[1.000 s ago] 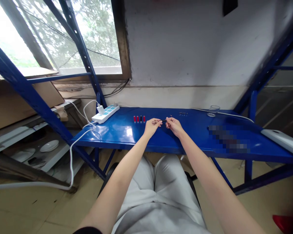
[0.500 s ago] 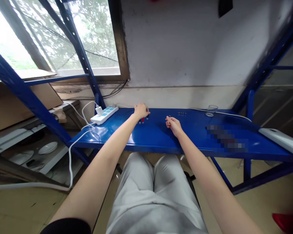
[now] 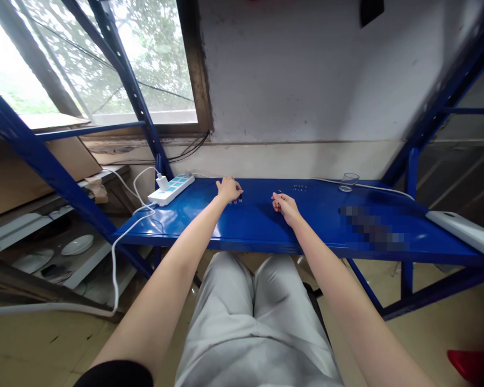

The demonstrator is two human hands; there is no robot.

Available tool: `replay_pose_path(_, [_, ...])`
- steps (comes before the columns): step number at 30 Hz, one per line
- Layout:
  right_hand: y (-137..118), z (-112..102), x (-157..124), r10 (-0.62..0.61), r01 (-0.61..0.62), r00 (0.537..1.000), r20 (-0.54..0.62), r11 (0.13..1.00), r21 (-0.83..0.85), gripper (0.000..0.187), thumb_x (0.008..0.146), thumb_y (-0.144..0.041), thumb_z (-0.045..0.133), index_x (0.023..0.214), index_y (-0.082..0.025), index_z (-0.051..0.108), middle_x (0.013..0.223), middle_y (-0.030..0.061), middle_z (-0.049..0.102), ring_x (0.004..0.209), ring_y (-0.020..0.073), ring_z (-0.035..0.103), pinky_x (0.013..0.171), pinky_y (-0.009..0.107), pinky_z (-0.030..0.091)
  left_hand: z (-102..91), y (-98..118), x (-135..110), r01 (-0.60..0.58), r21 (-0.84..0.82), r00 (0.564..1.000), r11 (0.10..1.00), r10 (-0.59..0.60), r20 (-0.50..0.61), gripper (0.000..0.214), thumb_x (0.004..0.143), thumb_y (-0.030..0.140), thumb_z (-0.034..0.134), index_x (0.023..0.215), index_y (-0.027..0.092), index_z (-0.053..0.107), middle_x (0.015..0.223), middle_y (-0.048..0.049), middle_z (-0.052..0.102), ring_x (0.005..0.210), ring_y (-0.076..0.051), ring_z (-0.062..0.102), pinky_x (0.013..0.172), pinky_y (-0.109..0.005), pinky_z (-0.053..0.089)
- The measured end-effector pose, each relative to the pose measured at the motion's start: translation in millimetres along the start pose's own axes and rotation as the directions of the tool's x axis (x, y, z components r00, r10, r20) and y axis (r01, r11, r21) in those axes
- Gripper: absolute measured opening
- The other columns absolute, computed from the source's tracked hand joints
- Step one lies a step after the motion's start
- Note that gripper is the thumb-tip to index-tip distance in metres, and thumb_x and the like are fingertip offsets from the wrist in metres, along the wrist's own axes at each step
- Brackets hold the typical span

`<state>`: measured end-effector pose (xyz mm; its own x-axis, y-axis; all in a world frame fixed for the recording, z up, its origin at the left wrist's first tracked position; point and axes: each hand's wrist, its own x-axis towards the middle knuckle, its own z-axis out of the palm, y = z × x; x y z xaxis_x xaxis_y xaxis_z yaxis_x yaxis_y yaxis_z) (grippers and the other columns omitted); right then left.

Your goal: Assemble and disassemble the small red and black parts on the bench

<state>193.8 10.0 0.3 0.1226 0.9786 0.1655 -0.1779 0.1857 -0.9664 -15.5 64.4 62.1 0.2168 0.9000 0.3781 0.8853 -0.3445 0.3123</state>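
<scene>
On the blue tabletop, my left hand hovers palm down with its fingers apart, just beside a short row of small red and black pieces with pale metal ends, like cable plugs. The hand partly covers that row. To the right, my right hand is closed in a pinch. A tiny thin tip shows above its fingertips, too small to name. Beyond the right hand lie several tiny metal pieces in rows.
A white power strip with a plugged-in adapter stands at the left end. A clear glass is near the back right. A blurred dark object and a white device lie at the right. Blue posts frame the table.
My left hand has shifted slightly left and its fingers have parted from the black piece, which now stands with the others. My right hand has barely moved.
</scene>
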Motion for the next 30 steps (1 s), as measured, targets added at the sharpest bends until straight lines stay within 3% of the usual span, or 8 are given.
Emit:
replay_pose_path(22, [3, -2, 2, -0.014, 0.014, 1.0, 0.009, 1.0, -0.02, 0.04, 0.059, -0.054, 0.069, 0.065, -0.017, 0.056, 0.045, -0.003, 0.048, 0.038, 0.0063, 0.039, 0.038, 0.022, 0.029, 6.1, -1, -1, 0.021, -0.032, 1.0, 0.999, -0.021, -0.002, 0.007, 0.065, 0.026, 0.068, 0.068, 0.019, 0.068, 0.101, -0.0112, 0.056, 0.107, -0.033, 0.041, 0.092, -0.056, 0.023])
replay_pose_path(26, [3, -3, 2, -0.017, 0.017, 1.0, 0.006, 1.0, -0.011, 0.039, 0.059, -0.054, 0.069, 0.064, -0.018, 0.055, 0.044, -0.0035, 0.047, 0.039, 0.0064, 0.039, 0.038, 0.022, 0.03, 2.6, 6, -9, 0.019, -0.105, 0.991, 0.994, -0.033, -0.128, 0.02, 0.071, 0.03, 0.063, 0.088, 0.021, 0.066, 0.107, -0.011, 0.056, 0.109, -0.032, 0.042, 0.094, -0.052, 0.023])
replay_pose_path(30, [2, -3, 1, -0.028, 0.028, 0.999, -0.025, 1.0, -0.012, 0.038, 0.061, -0.053, 0.069, 0.064, -0.018, 0.056, 0.046, -0.003, 0.048, 0.039, 0.0063, 0.039, 0.037, 0.022, 0.029, 6.6, 14, -36, -0.037, -0.291, 0.916, 0.956, -0.083, -0.392, 0.023, 0.083, 0.032, 0.047, 0.097, 0.021, 0.061, 0.105, -0.0075, 0.059, 0.102, -0.022, 0.05, 0.094, -0.04, 0.03])
